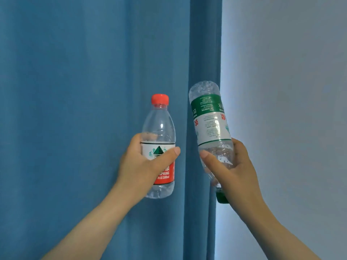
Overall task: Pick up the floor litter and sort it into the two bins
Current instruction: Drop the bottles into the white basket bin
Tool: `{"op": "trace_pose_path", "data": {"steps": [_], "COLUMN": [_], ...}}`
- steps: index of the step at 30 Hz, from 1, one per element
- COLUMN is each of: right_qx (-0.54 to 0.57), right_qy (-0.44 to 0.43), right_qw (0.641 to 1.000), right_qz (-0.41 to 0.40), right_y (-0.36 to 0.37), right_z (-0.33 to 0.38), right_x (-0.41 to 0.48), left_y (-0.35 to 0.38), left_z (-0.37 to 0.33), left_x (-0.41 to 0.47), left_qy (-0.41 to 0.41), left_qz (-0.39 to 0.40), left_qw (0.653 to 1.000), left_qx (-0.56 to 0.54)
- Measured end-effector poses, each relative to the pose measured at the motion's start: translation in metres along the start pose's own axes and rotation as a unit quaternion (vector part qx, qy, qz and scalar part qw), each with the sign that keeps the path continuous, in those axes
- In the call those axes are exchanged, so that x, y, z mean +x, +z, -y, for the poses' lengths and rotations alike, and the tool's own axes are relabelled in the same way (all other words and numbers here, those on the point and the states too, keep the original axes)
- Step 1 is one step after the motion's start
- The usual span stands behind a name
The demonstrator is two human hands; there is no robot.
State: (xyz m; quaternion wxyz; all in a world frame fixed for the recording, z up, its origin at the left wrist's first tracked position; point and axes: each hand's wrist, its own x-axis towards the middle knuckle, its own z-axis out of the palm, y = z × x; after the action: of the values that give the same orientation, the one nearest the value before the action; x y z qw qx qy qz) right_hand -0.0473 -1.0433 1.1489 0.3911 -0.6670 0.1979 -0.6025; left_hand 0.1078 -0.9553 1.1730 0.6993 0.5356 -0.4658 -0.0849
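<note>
My left hand grips an empty clear plastic bottle with a red cap and red-and-white label, held upright in front of me. My right hand grips a second clear bottle with a green-and-white label, held upside down and tilted slightly left, its green cap pointing down below my palm. The two bottles are raised side by side, apart from each other. Neither bin nor the floor is in view.
A blue curtain fills the left and middle of the view behind the bottles. A pale grey wall takes up the right side.
</note>
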Motion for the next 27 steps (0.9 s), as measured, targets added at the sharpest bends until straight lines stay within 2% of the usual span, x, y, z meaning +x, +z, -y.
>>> {"op": "trace_pose_path", "data": {"steps": [11,20,27], "right_qx": [-0.099,-0.131,-0.153], "right_qy": [0.025,0.013,0.049], "right_qw": [0.984,0.972,0.965], "right_qz": [-0.145,-0.195,-0.208], "right_y": [-0.123,-0.221,-0.275], "right_z": [0.015,0.001,-0.041], "right_x": [-0.018,-0.002,0.012], "left_y": [0.126,0.246,0.316], "left_z": [-0.001,0.002,0.040], "left_x": [-0.013,-0.016,-0.015], "left_qy": [-0.004,0.022,-0.008], "left_qz": [0.156,0.198,0.220], "left_qw": [0.983,0.974,0.969], "left_qx": [-0.092,-0.110,-0.114]}}
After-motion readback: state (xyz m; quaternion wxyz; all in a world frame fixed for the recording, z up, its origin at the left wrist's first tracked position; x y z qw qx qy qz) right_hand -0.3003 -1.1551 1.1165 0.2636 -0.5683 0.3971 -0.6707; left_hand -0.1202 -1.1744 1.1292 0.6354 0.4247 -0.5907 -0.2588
